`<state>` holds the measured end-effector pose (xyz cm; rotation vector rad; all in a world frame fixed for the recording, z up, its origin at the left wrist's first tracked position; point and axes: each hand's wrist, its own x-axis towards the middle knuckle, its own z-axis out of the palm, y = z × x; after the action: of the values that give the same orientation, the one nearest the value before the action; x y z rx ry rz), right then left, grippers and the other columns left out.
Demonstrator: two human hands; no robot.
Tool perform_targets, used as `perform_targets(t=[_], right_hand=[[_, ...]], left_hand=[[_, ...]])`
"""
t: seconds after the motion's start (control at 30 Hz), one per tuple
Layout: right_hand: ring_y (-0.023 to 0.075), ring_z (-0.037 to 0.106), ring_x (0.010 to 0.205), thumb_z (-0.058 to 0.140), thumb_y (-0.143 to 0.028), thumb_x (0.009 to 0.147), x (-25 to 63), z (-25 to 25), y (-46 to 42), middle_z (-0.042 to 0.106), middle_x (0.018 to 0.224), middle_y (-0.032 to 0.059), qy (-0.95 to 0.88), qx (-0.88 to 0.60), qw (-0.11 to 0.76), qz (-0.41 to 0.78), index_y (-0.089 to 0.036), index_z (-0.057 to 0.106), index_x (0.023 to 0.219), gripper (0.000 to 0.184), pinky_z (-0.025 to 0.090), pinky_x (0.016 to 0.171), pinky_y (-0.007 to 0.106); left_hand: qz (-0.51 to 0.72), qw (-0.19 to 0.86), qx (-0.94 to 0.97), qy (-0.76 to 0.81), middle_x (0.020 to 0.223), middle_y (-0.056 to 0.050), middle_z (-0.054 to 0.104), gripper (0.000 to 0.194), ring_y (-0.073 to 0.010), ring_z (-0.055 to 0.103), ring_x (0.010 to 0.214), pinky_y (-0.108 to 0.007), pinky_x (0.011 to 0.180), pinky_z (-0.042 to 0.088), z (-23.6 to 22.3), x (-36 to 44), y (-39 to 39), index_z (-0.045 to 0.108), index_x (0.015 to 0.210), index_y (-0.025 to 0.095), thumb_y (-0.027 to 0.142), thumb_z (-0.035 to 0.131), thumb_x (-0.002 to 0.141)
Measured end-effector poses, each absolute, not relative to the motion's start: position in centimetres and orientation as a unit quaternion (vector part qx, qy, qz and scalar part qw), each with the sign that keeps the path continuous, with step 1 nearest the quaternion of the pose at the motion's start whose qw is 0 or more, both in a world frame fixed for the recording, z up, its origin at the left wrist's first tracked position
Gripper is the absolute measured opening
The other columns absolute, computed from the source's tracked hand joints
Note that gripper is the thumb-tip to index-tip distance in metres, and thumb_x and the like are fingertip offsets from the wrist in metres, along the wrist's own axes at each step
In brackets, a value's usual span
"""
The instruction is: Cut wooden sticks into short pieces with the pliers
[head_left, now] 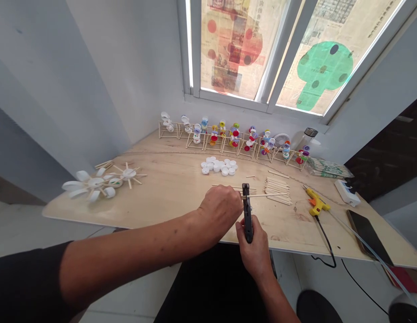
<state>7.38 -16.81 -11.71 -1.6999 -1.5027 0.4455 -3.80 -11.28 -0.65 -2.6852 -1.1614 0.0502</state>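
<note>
My left hand (222,207) is closed in a fist around one end of a thin wooden stick (258,195), which sticks out to the right. In my right hand (257,246) is a black cutting tool like pliers (248,222), held upright with its jaws at the stick, just beside my left knuckles. Whether the jaws are fully closed on the stick is hard to make out. Behind my left hand lie a few more sticks (237,190), partly hidden. To the right is a pile of similar sticks (277,190). A heap of white bottle caps (219,166) lies beyond my hands.
Stick frames with coloured caps (233,139) line the back of the table (161,197). White wheel shapes (96,183) lie at the left. Rightward are a yellow glue gun (316,201) with its cord, a phone (368,235), a power strip (347,192) and bagged sticks (329,168).
</note>
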Motion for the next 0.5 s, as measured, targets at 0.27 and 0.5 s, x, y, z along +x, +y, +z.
perform_targets(t=[0.27,0.5], right_hand=[[0.0137,0.046,0.050,0.042,-0.042,0.083,7.5,-11.4,-16.8,0.048,0.055,-0.0035,-0.583,-0.681,0.403,0.183,-0.021,0.041,0.069,0.025,0.035,0.050,0.024],[0.0132,0.045,0.051,0.043,-0.041,0.083,7.7,-11.6,-16.6,0.048,0.056,-0.0034,-0.584,-0.677,0.407,0.187,-0.021,0.043,0.070,0.024,0.034,0.050,0.023]], left_hand=[[-0.030,0.151,-0.915,-0.374,0.069,-0.013,0.058,0.019,-0.0259,0.057,0.066,-0.032,0.051,0.037,-1.1,-4.4,-11.0,0.056,0.073,0.009,0.000,0.040,0.073],[-0.092,0.201,-0.905,-0.363,0.067,-0.011,0.058,0.019,-0.0240,0.055,0.068,-0.034,0.059,0.037,-2.2,-4.9,-10.8,0.055,0.070,0.011,-0.001,0.040,0.072]])
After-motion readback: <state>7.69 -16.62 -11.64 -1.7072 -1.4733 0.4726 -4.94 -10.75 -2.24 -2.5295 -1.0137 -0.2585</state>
